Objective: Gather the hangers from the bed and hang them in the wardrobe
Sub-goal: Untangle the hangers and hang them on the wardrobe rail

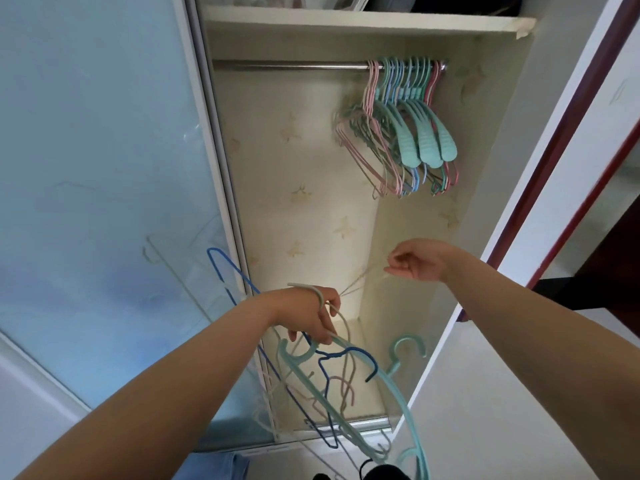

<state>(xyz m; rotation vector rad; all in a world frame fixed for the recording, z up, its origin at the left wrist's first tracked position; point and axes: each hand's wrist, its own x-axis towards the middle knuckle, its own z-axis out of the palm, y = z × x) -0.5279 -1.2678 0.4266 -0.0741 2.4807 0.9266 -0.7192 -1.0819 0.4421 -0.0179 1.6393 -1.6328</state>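
Wardrobe (450, 237) open, rail (287, 66) half bare, and a tangle of hangers waits to go up.

Left hand (311, 315) clutches the bunch of hangers (332, 379) low by the wardrobe floor, one hook looped over the wrist; right hand (414, 260) pinches a thin pale hanger (360, 282), teasing it clear. Hung hangers (401, 133) crowd the rail's right end. Best move, I'd say: draw that one straight out so no hooks snag, then lift it to the bare stretch of rail beside the others.
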